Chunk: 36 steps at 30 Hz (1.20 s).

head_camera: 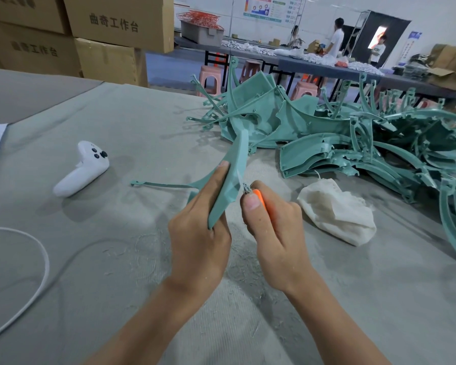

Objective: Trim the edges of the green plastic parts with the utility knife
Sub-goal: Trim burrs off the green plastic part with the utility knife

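Note:
My left hand [199, 233] grips a curved green plastic part [233, 169], holding it upright on edge above the grey table; a thin sprue arm of the part sticks out to the left. My right hand [271, 227] is closed around an orange utility knife [261, 197], thumb on top. The knife's short blade tip [246, 189] touches the part's right edge. A big heap of green plastic parts [353, 138] lies at the right and far side of the table.
A white game controller [83, 168] lies to the left. A crumpled white cloth [334, 214] sits right of my hands. A white cable [37, 272] loops at the left. Cardboard boxes [77, 32] stand behind. People work at a far table [313, 64]. Plastic shavings litter the grey cloth.

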{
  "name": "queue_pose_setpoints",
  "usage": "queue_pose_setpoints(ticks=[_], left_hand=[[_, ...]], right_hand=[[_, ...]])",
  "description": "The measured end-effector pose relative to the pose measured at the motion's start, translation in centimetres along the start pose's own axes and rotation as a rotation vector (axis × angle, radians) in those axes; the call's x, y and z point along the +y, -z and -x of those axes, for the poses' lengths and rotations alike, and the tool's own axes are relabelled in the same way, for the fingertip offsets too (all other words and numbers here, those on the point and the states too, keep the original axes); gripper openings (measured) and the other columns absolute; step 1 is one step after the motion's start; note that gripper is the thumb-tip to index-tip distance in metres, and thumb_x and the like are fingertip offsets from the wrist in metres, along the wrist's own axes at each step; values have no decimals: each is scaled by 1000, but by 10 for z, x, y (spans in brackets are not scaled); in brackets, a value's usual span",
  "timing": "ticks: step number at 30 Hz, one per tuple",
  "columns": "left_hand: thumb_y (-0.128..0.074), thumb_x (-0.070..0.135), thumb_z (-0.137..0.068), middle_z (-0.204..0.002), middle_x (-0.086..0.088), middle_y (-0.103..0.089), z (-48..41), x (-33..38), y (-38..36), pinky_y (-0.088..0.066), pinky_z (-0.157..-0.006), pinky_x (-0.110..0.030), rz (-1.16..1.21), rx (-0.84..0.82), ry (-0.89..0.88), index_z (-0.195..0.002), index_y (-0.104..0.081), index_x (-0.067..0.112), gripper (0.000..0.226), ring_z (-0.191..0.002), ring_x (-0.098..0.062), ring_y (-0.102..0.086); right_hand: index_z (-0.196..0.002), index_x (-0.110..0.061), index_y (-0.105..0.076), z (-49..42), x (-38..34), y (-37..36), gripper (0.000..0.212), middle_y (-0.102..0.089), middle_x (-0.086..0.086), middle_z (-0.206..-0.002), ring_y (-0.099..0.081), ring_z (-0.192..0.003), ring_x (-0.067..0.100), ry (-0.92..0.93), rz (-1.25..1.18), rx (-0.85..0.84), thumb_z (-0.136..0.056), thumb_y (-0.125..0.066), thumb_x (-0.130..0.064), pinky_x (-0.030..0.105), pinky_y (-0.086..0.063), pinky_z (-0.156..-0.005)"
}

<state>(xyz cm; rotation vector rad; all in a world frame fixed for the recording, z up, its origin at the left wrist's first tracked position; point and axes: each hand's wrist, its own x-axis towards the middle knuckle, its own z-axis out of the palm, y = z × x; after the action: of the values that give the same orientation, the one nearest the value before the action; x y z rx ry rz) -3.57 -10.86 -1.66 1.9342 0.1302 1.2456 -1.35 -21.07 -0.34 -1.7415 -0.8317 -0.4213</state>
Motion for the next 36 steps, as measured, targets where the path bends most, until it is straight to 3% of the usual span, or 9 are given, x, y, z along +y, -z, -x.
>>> queue_pose_setpoints(ticks=[6,11,15,21,30,33,36], left_hand=[[-54,2,-88,-102,12,-60,0,2,0,-29,-78,10,24,24,-13,-124,-62,8,37,-85,8,-52],[-58,-4,-86,-97,-5,-73,1,2,0,-28,-77,10,22,17,-3,-123,-63,6,38,-90,-7,-58],[-50,8,-88,-93,-9,-74,1,4,1,-27,-77,11,16,-2,-11,-124,-62,7,37,-91,-10,-58],[-45,9,-86,-90,-9,-75,1,3,3,-25,-75,12,-5,-56,-51,-123,-64,6,42,-85,-10,-57],[-41,5,-74,-107,-6,-72,4,4,4,-26,-83,11,-1,-124,-141,-130,-57,7,58,-95,-17,-55],[-40,2,-71,-106,-9,-72,5,5,4,-38,-83,-3,3,-145,-208,-128,-57,2,60,-97,-23,-52],[-38,0,-66,-103,-11,-72,6,6,4,-40,-82,-15,11,-184,-281,-126,-58,-1,63,-96,-25,-49]], right_hand=[[-65,-13,-35,-1,-2,1,49,-34,8,-55,-33,-47,18,-18,10,20,-99,-40,-46,23,-28,-46],[-64,-4,-38,0,-4,0,66,-34,12,-54,-33,-47,25,-40,-41,15,-97,-37,-62,40,-29,-45],[-64,-6,-37,0,-5,0,67,-34,10,-53,-34,-47,25,-30,-5,35,-96,-35,-65,39,-30,-46],[-63,-9,-37,-1,-3,-1,63,-36,9,-54,-36,-46,25,-30,24,92,-98,-34,-62,37,-30,-44],[-65,-9,-36,-8,10,8,58,-29,5,-55,-25,-49,15,-145,-31,146,-96,-40,-58,31,-22,-48],[-66,-3,-34,-10,15,14,61,-27,4,-55,-23,-50,17,-156,-49,172,-97,-40,-55,31,-21,-50],[-63,-9,-32,-14,16,20,57,-28,0,-55,-25,-51,19,-171,-38,224,-96,-40,-55,34,-22,-52]])
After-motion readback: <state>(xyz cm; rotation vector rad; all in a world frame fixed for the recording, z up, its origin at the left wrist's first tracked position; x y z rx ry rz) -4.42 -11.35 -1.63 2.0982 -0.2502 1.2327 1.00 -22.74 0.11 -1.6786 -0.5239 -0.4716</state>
